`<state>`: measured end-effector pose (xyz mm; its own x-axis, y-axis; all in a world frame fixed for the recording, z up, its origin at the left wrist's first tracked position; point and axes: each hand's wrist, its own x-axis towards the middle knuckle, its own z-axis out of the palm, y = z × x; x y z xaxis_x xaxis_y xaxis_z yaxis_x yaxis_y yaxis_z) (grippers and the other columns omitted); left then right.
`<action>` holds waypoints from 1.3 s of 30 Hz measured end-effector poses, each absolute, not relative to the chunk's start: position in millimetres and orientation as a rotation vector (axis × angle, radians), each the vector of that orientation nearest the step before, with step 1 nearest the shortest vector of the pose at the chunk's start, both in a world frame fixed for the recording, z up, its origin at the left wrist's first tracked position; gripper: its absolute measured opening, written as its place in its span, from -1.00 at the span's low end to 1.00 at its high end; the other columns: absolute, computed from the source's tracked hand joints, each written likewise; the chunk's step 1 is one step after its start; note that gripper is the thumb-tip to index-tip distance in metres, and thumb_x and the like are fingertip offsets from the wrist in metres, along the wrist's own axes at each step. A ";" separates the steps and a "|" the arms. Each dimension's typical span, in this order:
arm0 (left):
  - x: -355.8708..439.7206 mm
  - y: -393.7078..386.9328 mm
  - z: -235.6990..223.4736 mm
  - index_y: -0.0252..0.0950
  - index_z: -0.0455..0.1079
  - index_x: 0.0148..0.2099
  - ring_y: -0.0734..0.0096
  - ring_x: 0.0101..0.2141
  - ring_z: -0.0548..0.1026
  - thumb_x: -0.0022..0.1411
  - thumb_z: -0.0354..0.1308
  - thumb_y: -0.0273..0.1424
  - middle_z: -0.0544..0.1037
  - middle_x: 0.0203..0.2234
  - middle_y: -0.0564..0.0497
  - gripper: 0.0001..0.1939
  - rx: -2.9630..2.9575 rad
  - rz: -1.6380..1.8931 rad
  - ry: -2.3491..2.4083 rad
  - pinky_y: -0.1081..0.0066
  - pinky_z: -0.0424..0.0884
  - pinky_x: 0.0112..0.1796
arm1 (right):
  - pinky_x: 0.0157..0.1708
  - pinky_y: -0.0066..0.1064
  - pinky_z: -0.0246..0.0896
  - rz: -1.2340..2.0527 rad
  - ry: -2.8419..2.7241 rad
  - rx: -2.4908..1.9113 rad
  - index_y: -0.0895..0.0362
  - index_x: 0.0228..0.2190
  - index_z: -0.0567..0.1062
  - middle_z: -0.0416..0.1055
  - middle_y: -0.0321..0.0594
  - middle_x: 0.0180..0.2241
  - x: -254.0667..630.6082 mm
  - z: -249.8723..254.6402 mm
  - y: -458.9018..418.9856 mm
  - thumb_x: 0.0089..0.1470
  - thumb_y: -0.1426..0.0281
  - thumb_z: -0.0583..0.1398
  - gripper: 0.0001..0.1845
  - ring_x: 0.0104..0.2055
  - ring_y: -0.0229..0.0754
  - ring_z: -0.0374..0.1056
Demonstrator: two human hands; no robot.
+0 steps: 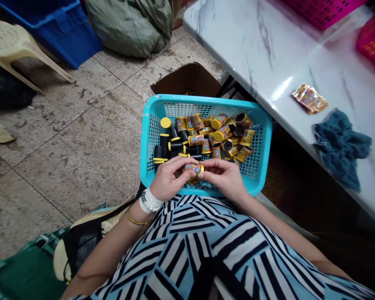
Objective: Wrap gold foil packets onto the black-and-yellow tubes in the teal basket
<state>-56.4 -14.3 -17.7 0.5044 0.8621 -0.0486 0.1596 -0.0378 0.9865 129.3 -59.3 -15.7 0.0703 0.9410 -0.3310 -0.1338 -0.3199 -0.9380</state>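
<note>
Between my two hands is a small bottle (193, 168) with a colourful printed wrapper and a yellow cap. My left hand (171, 177) pinches its wrapped body between thumb and fingers. At the yellow cap end, my right hand (223, 176) grips with thumb and fingertips. Both hands are over the near side of a turquoise plastic basket (145, 141). Inside it, black bottles with yellow caps (174, 132) lie at the left. Several wrapped yellow bottles (220, 121) are heaped at the middle and right, some showing dark ends.
A marble-patterned table (237, 37) runs along the right, bearing flat printed wrappers (310, 98), a crumpled blue cloth (342, 146) and pink baskets (325, 10). Beyond the basket stands an open cardboard box (187, 79). A cream stool (21, 43), blue crate (62, 33) and grey-green sack (129, 25) stand farther off.
</note>
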 end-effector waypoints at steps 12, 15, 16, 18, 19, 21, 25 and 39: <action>-53.3 -12.6 -15.0 -0.32 0.35 -0.20 0.65 -0.74 0.30 0.16 0.21 0.04 0.44 -0.65 0.15 -0.52 0.879 0.504 0.794 0.62 0.17 -0.71 | -0.51 -0.33 0.51 1.375 -0.982 -1.266 0.05 -0.42 0.63 0.46 -0.26 -0.34 130.1 -10.5 -63.0 -0.03 0.30 0.40 -0.89 -0.51 -0.27 0.44; -51.8 -15.6 -11.4 -0.32 0.33 -0.30 0.65 -0.76 0.32 0.16 0.24 0.01 0.47 -0.66 0.13 -0.55 0.818 0.486 0.769 0.63 0.17 -0.72 | -0.36 -0.30 0.52 1.263 -1.117 -1.246 0.02 -0.32 0.64 0.47 -0.21 -0.26 132.2 -7.7 -63.2 0.02 0.35 0.37 -0.89 -0.35 -0.21 0.47; -50.6 -16.7 -10.4 -0.32 0.31 -0.34 0.65 -0.78 0.31 0.15 0.25 0.00 0.47 -0.67 0.13 -0.55 0.803 0.490 0.792 0.64 0.15 -0.74 | -0.29 -0.29 0.51 1.217 -1.194 -1.239 0.00 -0.26 0.64 0.48 -0.20 -0.22 132.8 -6.4 -62.9 0.03 0.38 0.37 -0.84 -0.28 -0.19 0.47; -47.8 -18.2 -8.3 -0.32 0.30 -0.37 0.65 -0.81 0.30 0.14 0.26 0.00 0.46 -0.70 0.13 -0.54 0.764 0.493 0.824 0.65 0.11 -0.76 | -0.23 -0.29 0.46 1.114 -1.325 -1.229 -0.02 -0.22 0.64 0.50 -0.19 -0.22 133.3 -4.5 -62.2 0.01 0.44 0.38 -0.76 -0.21 -0.17 0.46; -46.3 -18.5 -7.2 -0.33 0.30 -0.37 0.65 -0.81 0.30 0.14 0.26 0.00 0.45 -0.71 0.13 -0.54 0.731 0.486 0.819 0.65 0.11 -0.77 | -0.25 -0.31 0.44 1.061 -1.363 -1.225 -0.02 -0.24 0.65 0.51 -0.20 -0.26 133.1 -4.1 -62.2 0.00 0.46 0.38 -0.77 -0.22 -0.18 0.45; -43.8 -18.0 -5.0 -0.34 0.33 -0.34 0.61 -0.80 0.33 0.12 0.26 0.01 0.47 -0.70 0.11 -0.52 0.645 0.461 0.773 0.64 0.13 -0.77 | -0.32 -0.36 0.41 0.965 -1.376 -1.229 -0.01 -0.32 0.65 0.50 -0.24 -0.35 132.0 -5.0 -63.1 0.00 0.51 0.37 -0.81 -0.31 -0.22 0.43; -39.9 -16.7 -2.8 -0.35 0.33 -0.30 0.58 -0.79 0.36 0.06 0.33 -0.02 0.48 -0.69 0.10 -0.52 0.552 0.449 0.745 0.63 0.17 -0.77 | -0.32 -0.33 0.44 0.913 -1.369 -1.281 -0.01 -0.23 0.64 0.50 -0.20 -0.27 128.8 -8.5 -68.3 0.05 0.47 0.35 -0.79 -0.27 -0.20 0.44; -58.4 -9.8 -1.0 -0.38 0.40 -0.14 0.65 -0.63 0.38 0.15 0.33 -0.20 0.50 -0.55 0.09 -0.63 0.641 0.882 0.968 0.61 0.27 -0.58 | -0.24 -0.34 0.46 0.350 -1.807 -1.629 0.00 -0.04 0.57 0.56 -0.17 -0.17 186.8 17.0 -34.3 0.17 0.38 0.24 -0.70 -0.25 -0.18 0.50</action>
